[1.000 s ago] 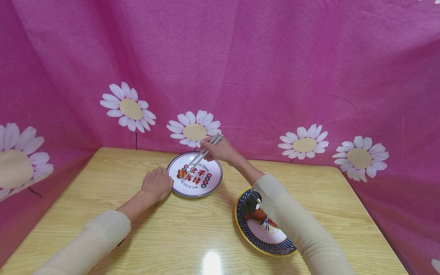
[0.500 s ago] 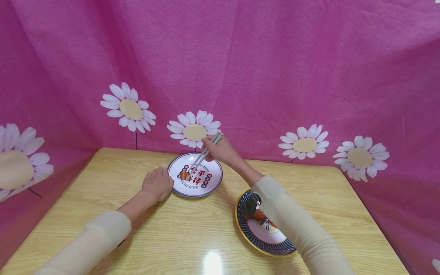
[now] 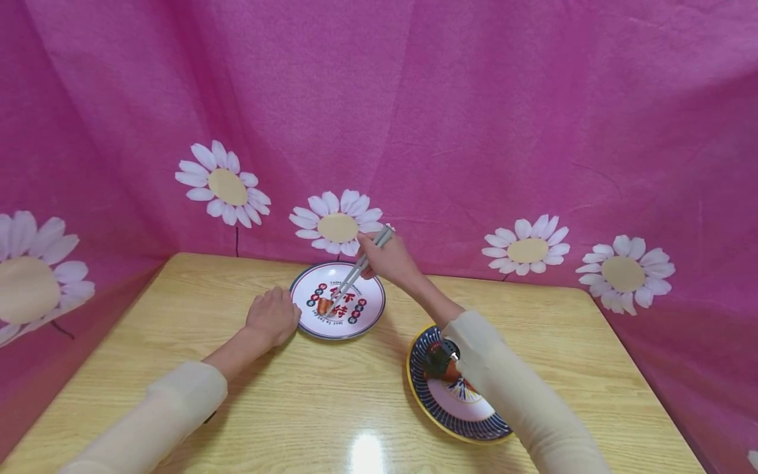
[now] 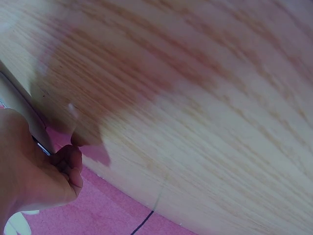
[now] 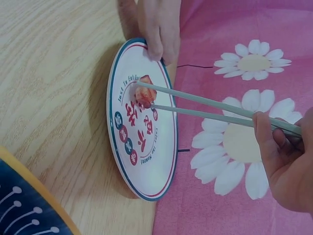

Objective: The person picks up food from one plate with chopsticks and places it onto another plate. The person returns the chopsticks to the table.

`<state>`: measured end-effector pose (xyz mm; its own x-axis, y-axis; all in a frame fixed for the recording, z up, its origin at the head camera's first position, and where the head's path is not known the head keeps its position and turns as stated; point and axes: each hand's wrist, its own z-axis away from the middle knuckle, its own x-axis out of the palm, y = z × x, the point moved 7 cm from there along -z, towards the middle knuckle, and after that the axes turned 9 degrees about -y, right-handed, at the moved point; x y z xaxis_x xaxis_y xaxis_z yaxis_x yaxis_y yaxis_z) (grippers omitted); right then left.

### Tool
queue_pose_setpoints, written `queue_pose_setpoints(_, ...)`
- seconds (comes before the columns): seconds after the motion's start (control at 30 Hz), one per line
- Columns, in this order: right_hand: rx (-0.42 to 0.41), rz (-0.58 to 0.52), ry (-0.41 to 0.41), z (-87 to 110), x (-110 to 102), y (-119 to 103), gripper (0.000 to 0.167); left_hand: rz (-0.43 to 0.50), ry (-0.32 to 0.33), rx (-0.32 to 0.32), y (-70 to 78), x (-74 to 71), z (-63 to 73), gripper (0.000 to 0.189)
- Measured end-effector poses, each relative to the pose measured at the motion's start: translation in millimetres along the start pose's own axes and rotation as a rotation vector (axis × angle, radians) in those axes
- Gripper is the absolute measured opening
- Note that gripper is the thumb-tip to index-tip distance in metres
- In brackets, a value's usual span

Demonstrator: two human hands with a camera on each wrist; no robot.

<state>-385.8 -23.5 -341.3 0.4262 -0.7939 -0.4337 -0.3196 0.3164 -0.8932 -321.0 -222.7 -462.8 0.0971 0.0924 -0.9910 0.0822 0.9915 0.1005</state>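
My right hand [image 3: 392, 259] pinches a pair of pale grey-green chopsticks [image 5: 210, 103] near their upper ends. In the right wrist view the tips are at a small reddish-brown chunk of food [image 5: 145, 92], one tip on either side. The chunk lies on the left part of a white round plate [image 5: 165, 171] with red and black lettering and a dark rim. My left hand [image 3: 272, 319] grips that plate's left edge, with the thumb [image 5: 154, 46] over the rim. In the left wrist view the fingers [image 4: 68, 161] of this hand curl at the plate's edge.
A dark blue patterned plate [image 3: 426, 405] with a yellow rim stands nearer, partly under my right sleeve [image 3: 503, 375]. A brown food piece [image 3: 448, 373] shows on it beside something dark green. A pink flowered cloth [image 3: 426, 131] hangs behind the wooden table [image 3: 331, 395].
The food chunk has shifted right across the white plate towards its middle, with the chopsticks following. My right hand has moved slightly right. The left hand keeps its place at the rim.
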Motion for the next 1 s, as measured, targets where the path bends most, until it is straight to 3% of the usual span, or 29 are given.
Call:
queue_pose_setpoints(0.53,-0.026,-0.008,0.004,24.2,-31,-8,0.039,-0.029,-0.01,0.002,0.9,0.4,0.4,0.034)
queue_pose_setpoints(1.0,0.012,0.006,-0.029,51.2,-53,-14,0.038,-0.023,-0.005,0.007,1.4,-0.4,1.8,0.034)
